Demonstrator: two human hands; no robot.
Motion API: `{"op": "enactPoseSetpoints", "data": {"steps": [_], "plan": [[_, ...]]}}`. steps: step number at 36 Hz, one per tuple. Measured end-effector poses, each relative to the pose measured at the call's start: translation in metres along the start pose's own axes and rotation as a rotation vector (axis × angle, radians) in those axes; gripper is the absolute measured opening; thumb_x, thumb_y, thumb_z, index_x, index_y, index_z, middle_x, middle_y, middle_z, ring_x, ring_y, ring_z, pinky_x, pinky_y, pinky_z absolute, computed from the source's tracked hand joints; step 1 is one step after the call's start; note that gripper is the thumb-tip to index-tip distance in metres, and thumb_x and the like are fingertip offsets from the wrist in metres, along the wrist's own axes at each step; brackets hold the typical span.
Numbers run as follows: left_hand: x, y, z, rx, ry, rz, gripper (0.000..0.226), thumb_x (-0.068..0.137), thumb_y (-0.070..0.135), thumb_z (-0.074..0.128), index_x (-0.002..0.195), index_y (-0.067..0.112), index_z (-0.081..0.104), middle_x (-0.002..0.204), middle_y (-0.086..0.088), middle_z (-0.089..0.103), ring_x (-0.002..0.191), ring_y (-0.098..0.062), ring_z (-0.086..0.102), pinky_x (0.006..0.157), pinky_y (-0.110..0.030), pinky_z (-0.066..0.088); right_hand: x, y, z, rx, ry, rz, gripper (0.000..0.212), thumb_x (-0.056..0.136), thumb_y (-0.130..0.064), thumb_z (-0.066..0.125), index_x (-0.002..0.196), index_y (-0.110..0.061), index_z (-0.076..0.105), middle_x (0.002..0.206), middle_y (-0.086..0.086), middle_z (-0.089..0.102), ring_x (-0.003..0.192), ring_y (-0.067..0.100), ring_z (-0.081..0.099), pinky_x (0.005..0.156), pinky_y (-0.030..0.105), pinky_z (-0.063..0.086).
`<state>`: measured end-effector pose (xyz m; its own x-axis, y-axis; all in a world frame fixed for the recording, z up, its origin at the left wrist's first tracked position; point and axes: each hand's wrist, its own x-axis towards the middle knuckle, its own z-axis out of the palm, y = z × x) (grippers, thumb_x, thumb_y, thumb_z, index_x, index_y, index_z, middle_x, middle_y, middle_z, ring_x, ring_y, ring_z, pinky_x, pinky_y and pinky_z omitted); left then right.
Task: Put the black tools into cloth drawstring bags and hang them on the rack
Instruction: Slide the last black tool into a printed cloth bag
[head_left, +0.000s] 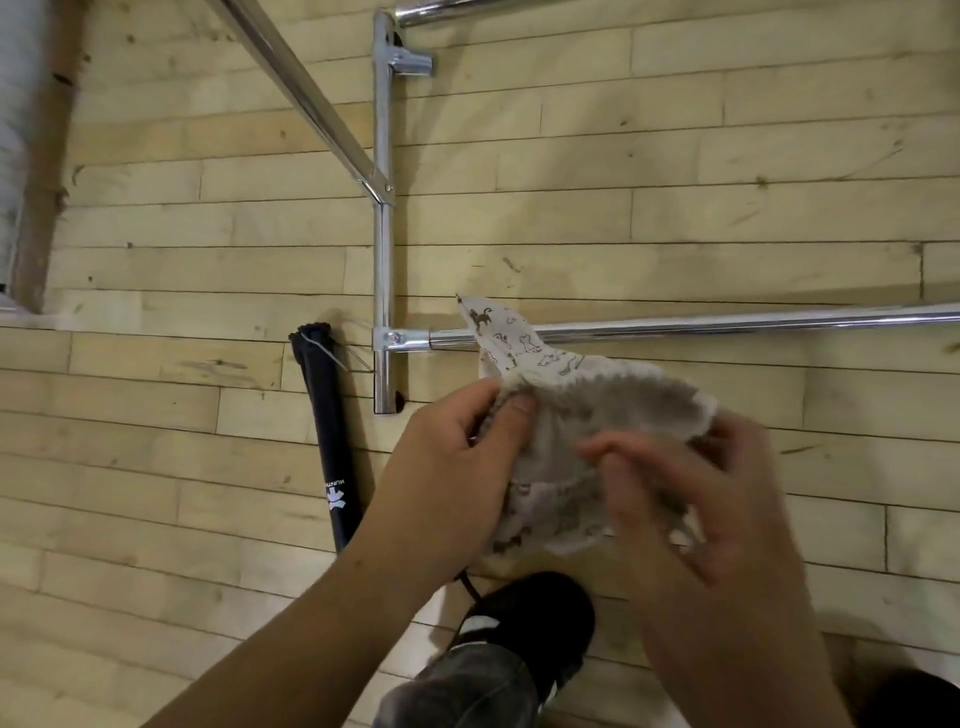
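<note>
- Cloth drawstring bag (587, 410), pale with small animal prints, held up over the plank floor (156, 426) just right of frame centre. The mouth is bunched into gathers and one corner sticks up toward 11 o'clock, crossing the chrome rail (727, 322).
- Bag contents: cannot tell. The cloth hangs limp and crumpled, and the opening is hidden in the folds.
- Left hand (452, 467): at 9 o'clock of the bag, thumb and forefinger pinching the gathered rim, other fingers tucked behind the cloth.
- Right hand (717, 545): at 4 o'clock of the bag, motion-blurred, fingers curled into the cloth's lower edge.
- Black tool (332, 431): a long tube with a white logo, lying on the floor at 9 o'clock of the bag, outside it. A white cord loops round its ribbed end, which points to 12 o'clock, near the rack's upright tube (383, 260).
- Black shoe (540, 613) at 6 o'clock, below the bag.
</note>
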<state>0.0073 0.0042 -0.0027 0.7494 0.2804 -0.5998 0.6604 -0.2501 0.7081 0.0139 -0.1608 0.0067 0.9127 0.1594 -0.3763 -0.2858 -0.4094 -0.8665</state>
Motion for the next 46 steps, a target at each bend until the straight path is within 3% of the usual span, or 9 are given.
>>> {"op": "enactPoseSetpoints", "data": {"steps": [7,19,25,29,31,34,39,43,46], "plan": [[-0.002,-0.002,-0.005,0.001,-0.013,0.042,0.020,0.103,0.033,0.057,0.095,0.027,0.075,0.086,0.012,0.076,0.075,-0.006,0.072,0.061,-0.017,0.057,-0.001,-0.009,0.000,-0.057,0.127,-0.332,0.018,0.097,-0.030,0.057,0.098,-0.030,0.075,0.096,-0.011,0.067,0.091,0.008,0.068,0.075,0.013,0.052],[-0.002,-0.008,-0.033,0.072,0.060,0.094,0.024,0.097,0.041,0.056,0.112,0.046,0.074,0.102,0.031,0.073,0.094,0.006,0.070,0.077,-0.022,0.061,0.034,0.008,0.003,-0.656,-0.306,0.034,0.047,0.092,-0.052,0.063,0.137,-0.048,0.054,0.123,-0.019,0.062,0.095,0.009,0.065,0.084,0.027,0.052],[0.003,-0.028,-0.045,-0.142,0.095,-0.075,0.020,0.102,0.036,0.057,0.107,0.038,0.076,0.097,0.013,0.079,0.089,-0.009,0.076,0.073,-0.030,0.065,0.030,-0.010,-0.014,-0.506,-0.118,-0.047,0.054,0.077,-0.035,0.082,0.119,-0.048,0.051,0.088,-0.018,0.063,0.058,0.001,0.060,0.055,0.016,0.041],[0.001,-0.031,-0.057,-0.310,0.015,-0.091,0.025,0.104,0.028,0.054,0.111,0.028,0.078,0.102,-0.003,0.081,0.093,-0.022,0.079,0.077,-0.036,0.065,0.039,0.007,-0.015,-0.651,-0.203,0.151,0.067,0.075,-0.061,0.074,0.133,-0.054,0.041,0.075,-0.011,0.060,0.062,0.006,0.059,0.057,0.027,0.047],[0.002,-0.036,-0.061,-0.360,-0.067,-0.123,0.026,0.101,0.031,0.055,0.112,0.027,0.078,0.107,-0.005,0.080,0.100,-0.025,0.077,0.086,-0.041,0.063,0.045,0.020,-0.010,-0.724,-0.276,0.183,0.040,0.082,-0.066,0.065,0.117,-0.050,0.059,0.074,-0.012,0.058,0.066,0.004,0.055,0.059,0.026,0.044],[0.012,-0.058,-0.068,-0.425,-0.067,-0.261,0.031,0.095,0.043,0.060,0.120,0.034,0.074,0.116,0.001,0.078,0.108,-0.025,0.074,0.091,-0.046,0.060,0.052,0.026,-0.002,-0.561,-0.276,0.182,0.019,0.097,-0.043,0.061,0.080,-0.036,0.066,0.078,-0.016,0.066,0.070,-0.001,0.060,0.058,0.019,0.039],[0.044,-0.142,-0.086,-0.070,0.454,-0.476,0.056,0.095,0.048,0.066,0.143,0.024,0.048,0.139,-0.002,0.055,0.114,-0.023,0.061,0.083,-0.035,0.055,0.048,0.013,0.010,0.012,-0.167,0.433,0.016,0.101,-0.031,0.058,0.093,-0.028,0.072,0.085,-0.003,0.079,0.075,0.015,0.077,0.069,0.035,0.062],[0.055,-0.188,-0.082,0.232,0.359,-0.578,0.087,0.088,0.049,0.075,0.152,0.009,0.032,0.143,-0.015,0.044,0.123,-0.036,0.055,0.099,-0.048,0.055,0.040,0.006,0.014,0.258,-0.124,0.610,0.019,0.103,-0.029,0.056,0.098,-0.028,0.075,0.092,0.005,0.081,0.085,0.028,0.078,0.084,0.053,0.061],[0.060,-0.193,-0.081,0.246,0.362,-0.550,0.073,0.088,0.037,0.078,0.142,0.008,0.038,0.131,-0.016,0.055,0.108,-0.032,0.061,0.079,-0.040,0.056,0.038,-0.007,0.016,0.300,-0.102,0.676,0.024,0.102,-0.033,0.058,0.091,-0.023,0.077,0.093,0.011,0.079,0.096,0.042,0.074,0.090,0.067,0.055]]}}
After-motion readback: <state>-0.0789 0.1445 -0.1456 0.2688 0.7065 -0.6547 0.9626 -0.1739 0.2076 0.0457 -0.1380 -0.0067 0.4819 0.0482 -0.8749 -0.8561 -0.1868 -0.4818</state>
